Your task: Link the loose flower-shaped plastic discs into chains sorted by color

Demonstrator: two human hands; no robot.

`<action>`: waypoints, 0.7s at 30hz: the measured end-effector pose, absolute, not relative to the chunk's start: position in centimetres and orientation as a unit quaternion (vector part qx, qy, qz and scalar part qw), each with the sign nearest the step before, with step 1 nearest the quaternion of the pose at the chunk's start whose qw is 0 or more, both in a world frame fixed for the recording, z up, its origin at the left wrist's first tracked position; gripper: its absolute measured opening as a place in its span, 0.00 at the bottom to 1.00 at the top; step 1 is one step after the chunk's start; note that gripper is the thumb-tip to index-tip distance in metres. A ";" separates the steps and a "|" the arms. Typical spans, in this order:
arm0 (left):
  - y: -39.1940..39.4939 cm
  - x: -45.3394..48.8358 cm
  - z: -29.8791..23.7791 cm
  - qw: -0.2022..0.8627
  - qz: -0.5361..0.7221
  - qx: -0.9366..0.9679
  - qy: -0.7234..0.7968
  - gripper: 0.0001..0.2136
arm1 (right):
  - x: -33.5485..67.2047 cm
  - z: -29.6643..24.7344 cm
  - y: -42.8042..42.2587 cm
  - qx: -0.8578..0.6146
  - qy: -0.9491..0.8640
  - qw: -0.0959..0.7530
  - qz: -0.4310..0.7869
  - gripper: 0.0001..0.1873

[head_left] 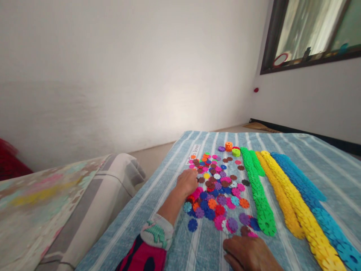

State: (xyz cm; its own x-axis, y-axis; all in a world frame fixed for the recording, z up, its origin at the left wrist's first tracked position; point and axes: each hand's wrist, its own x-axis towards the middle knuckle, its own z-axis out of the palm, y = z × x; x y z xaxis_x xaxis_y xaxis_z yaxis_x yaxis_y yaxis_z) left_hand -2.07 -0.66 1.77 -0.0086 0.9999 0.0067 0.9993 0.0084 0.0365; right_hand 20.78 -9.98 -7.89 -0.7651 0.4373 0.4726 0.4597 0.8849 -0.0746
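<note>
1. A person's two bare hands work over loose notched discs (212,204) spread across the middle of a striped cloth (324,162), the pieces mixed in pink, purple, dark blue, brown, red and orange.

2. The left hand (187,182), below a patterned sleeve (153,244), reaches in at the left edge of the spread, its fingers curled down toward the pieces; whether they grip one cannot be told.

3. The right hand (251,253) sits at the near edge, partly bent, with brown and pink discs just beyond its fingers; its grasp, if any, is hidden.

4. To the right, the finished-looking portion: long overlapping rows, grouped by colour, in green (258,192), yellow (296,195) and blue (307,188).

5. At the far end stand an orange stack (228,146), a purple stack (222,149) and a yellow-green stack (236,152), all short.

6. The sorting appears well under way but incomplete: three colour groups are laid out, while pink, purple, dark blue and brown pieces remain largely jumbled, with a few light-blue and white ones among them.
</note>
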 end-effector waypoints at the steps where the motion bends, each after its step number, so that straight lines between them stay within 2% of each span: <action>1: -0.5 -2.6 1.8 0.011 0.013 0.699 0.715 0.10 | 20.7 -8.1 -10.0 -0.241 -0.939 0.246 -0.022 0.12; 8: 0.1 -1.9 0.7 -0.009 0.044 0.713 0.700 0.11 | 19.9 -10.6 -9.9 -0.283 -0.919 0.275 -0.018 0.13; 12: 0.6 -0.5 -0.5 -0.023 0.091 0.761 0.642 0.14 | 20.2 -11.2 -9.4 -0.264 -0.933 0.245 0.001 0.12; 18: -0.1 0.8 -0.3 -0.037 -0.003 0.768 0.640 0.11 | 20.3 -11.6 -9.2 -0.278 -0.926 0.257 -0.015 0.14; 21: 0.0 0.9 -0.2 -0.048 0.011 0.761 0.646 0.11 | 20.0 -11.8 -9.1 -0.269 -0.924 0.270 -0.019 0.15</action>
State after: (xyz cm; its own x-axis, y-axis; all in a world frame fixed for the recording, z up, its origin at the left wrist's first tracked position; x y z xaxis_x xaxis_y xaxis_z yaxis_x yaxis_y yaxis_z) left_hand 0.90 0.04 -0.22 0.1639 0.9833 0.0793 0.9855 -0.1596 -0.0582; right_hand 19.97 -9.11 -11.75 -0.7087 0.4874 0.5101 0.5079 0.8543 -0.1107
